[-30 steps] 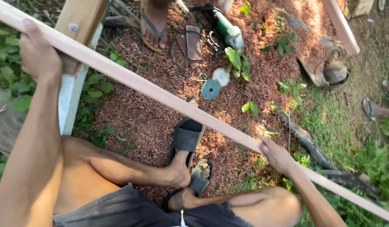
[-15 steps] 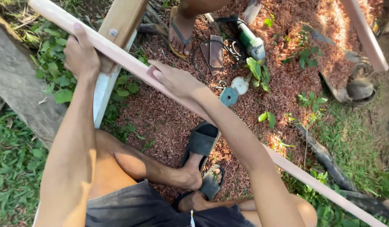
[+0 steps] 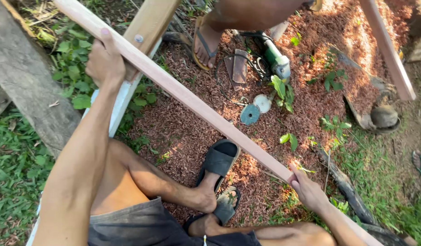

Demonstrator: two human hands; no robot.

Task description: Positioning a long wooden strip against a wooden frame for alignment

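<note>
As I sit, my left hand (image 3: 104, 61) and right hand (image 3: 307, 191) both grip the slat (image 3: 196, 107) — ends well apart

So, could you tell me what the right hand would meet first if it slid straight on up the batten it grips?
Sliding up the batten, the right hand looks to have a free run until the left hand, which grips it near the far end.
</note>
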